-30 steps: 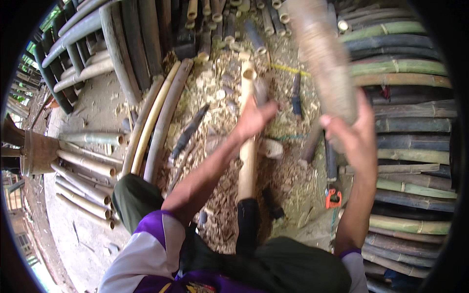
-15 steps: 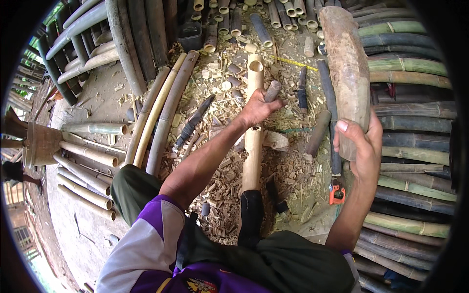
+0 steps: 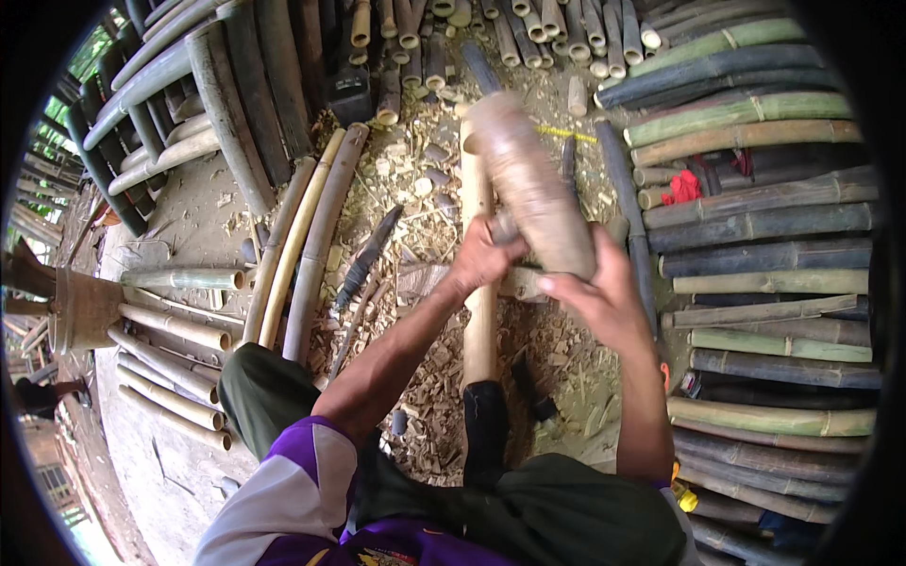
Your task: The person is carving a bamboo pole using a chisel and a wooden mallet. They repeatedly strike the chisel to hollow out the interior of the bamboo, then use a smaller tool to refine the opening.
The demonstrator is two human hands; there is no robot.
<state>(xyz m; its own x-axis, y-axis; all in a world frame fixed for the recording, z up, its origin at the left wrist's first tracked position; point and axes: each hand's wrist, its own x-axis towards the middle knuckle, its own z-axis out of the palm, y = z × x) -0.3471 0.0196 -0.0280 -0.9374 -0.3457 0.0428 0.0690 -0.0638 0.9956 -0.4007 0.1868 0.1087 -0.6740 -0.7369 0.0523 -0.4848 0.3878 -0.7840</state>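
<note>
My left hand (image 3: 483, 257) is closed round a short, thick round tool handle (image 3: 506, 226) over a peeled bamboo pole (image 3: 479, 330). The handle's lower end is hidden by the hand. In my right hand (image 3: 604, 297) is a heavy wooden club (image 3: 533, 179), gripped at its narrower end and blurred by motion. The club slants up and left across the pole's far part, its thick end near the pole's far end. The pole runs away from me between my legs, with a black covering (image 3: 484, 424) at its near end. Crosswise by the pole lies a wood block (image 3: 525, 285).
Wood chips (image 3: 425, 377) litter the ground. Left of the pole lies a knife (image 3: 366, 259) with a dark wrapped handle, beside long bamboo poles (image 3: 321, 245). Stacked bamboo (image 3: 764, 259) lines the right, with a red cloth (image 3: 681, 187) on it. Cut bamboo tubes (image 3: 566, 38) lie at the back.
The club has swung from upright at the right to a leftward slant over the pole. My right hand has come inward, close to my left hand, which still grips the handle.
</note>
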